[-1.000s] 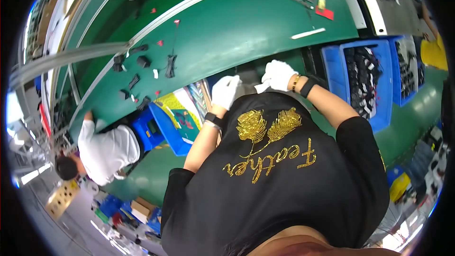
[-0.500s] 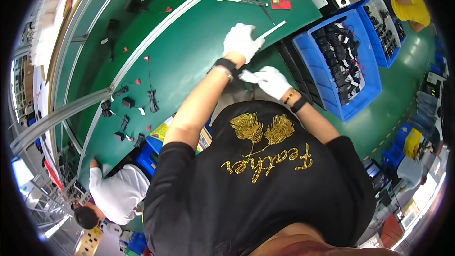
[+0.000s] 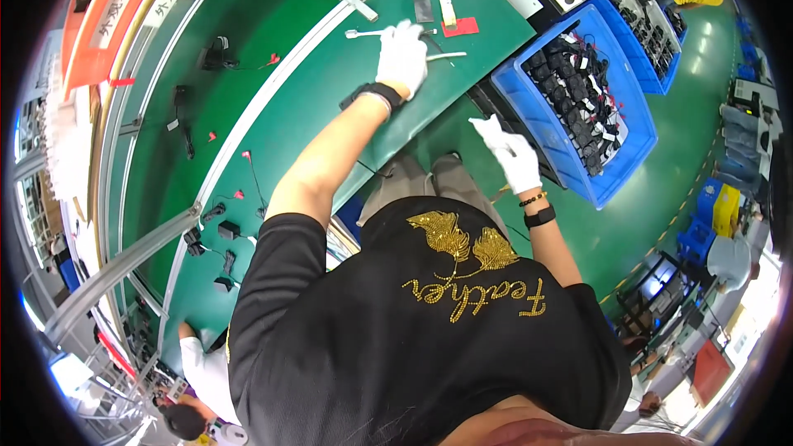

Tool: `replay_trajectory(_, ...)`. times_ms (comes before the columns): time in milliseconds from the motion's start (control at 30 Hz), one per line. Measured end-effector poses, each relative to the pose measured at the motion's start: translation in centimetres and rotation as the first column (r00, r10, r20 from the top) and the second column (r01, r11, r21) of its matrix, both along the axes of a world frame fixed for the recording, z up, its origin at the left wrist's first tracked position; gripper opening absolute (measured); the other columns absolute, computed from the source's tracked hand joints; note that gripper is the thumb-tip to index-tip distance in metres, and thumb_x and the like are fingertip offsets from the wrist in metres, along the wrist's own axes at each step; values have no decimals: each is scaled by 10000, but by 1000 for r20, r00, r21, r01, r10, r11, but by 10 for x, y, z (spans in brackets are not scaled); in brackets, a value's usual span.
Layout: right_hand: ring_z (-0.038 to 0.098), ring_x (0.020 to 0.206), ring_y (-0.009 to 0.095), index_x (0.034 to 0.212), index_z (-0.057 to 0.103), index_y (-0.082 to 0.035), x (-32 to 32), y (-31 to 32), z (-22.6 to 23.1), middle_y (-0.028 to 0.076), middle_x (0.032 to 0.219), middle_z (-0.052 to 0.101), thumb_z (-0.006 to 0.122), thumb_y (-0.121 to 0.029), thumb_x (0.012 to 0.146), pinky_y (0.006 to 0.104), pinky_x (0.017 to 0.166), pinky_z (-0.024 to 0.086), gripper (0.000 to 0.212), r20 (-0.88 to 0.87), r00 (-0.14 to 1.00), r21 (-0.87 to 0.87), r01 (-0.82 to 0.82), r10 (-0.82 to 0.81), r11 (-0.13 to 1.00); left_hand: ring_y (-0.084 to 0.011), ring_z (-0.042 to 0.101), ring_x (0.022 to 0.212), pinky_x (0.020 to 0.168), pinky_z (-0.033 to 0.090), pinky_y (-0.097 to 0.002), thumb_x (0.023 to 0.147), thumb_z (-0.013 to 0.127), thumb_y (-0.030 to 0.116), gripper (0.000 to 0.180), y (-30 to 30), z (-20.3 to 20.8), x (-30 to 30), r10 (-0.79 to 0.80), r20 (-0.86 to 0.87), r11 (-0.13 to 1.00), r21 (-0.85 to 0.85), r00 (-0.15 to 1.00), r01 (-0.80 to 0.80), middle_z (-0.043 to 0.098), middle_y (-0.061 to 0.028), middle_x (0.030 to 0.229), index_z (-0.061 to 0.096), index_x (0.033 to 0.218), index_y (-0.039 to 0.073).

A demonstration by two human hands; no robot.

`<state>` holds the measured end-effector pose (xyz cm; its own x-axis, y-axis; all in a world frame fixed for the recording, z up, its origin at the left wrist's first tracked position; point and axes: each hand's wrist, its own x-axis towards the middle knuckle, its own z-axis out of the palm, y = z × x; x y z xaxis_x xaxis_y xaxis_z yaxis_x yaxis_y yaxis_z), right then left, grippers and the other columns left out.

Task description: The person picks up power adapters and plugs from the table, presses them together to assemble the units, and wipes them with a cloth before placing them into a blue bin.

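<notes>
My left hand (image 3: 402, 58), in a white glove, reaches down over the green bench. Its fingers bend over a thin brush-like tool (image 3: 361, 34), whose white end shows to the left of the hand. The back of the hand hides the fingertips, so I cannot see whether they grip the tool. A short white stick (image 3: 448, 55) juts out on the right side of this hand. Also in a white glove, my right hand (image 3: 510, 155) is raised beside the bench with its fingers stretched out. Nothing shows in it.
Blue bins (image 3: 522, 95) of black adapters with cables stand to the right. At the bench's far end lie a red piece (image 3: 462, 27) and a grey block (image 3: 423, 7). Adapters (image 3: 229, 230) lie at left, inside a metal frame (image 3: 124, 260). A person in white (image 3: 206, 372) is at lower left.
My left hand has moved from beside the white stick onto the brush-like tool. My right hand has moved right, away from the left wrist, and its fingers have straightened. The whole view has shifted.
</notes>
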<state>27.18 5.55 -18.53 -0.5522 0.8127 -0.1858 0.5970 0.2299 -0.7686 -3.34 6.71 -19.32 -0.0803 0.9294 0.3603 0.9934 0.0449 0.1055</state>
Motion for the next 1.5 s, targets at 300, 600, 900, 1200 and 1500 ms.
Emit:
replay_trajectory(300, 596, 739, 241, 1024, 648, -49, -76, 109, 20, 132, 821, 621, 589, -270, 859, 335, 672, 464, 282, -150, 968, 250, 236, -203, 939, -318, 581, 846, 740, 479, -409, 824, 479, 91, 214, 33, -4, -35, -60, 246, 957, -262, 967, 126, 592, -153, 867, 617, 987, 101)
replay_trajectory(600, 621, 763, 224, 990, 668, -61, -102, 137, 15, 126, 874, 650, 633, -277, 826, 317, 694, 473, 274, -151, 984, 169, 116, -90, 979, -326, 585, 898, 746, 481, -420, 895, 419, 208, 186, 41, 2, -36, -157, 261, 822, -499, 952, 273, 550, -144, 980, 555, 991, 126)
replay_trajectory(900, 543, 678, 96, 946, 662, -18, -111, 192, 12, 58, 728, 625, 588, -317, 873, 257, 632, 437, 316, -279, 960, -26, -39, 30, 999, -341, 629, 848, 728, 506, -412, 869, 453, 183, 193, 39, 16, -28, -95, 211, 714, -667, 973, 214, 621, -171, 933, 604, 913, 70)
replay_trajectory(1200, 612, 745, 288, 870, 649, -65, -160, 211, -25, 136, 796, 640, 530, -366, 871, 369, 664, 472, 324, -41, 980, -24, -195, 194, 980, -351, 628, 812, 699, 508, -422, 815, 520, 164, 148, 33, 19, -13, 83, 99, 702, -712, 992, 12, 625, -184, 885, 612, 841, 51)
replay_trajectory(1500, 585, 839, 367, 919, 608, -57, -181, 200, -48, 183, 891, 614, 516, -389, 873, 421, 734, 463, 348, -219, 968, -54, -139, 124, 989, -363, 591, 833, 736, 480, -383, 748, 575, 234, 304, 35, 26, -13, 555, 542, 832, -362, 632, -420, 598, -209, 882, 571, 962, 18)
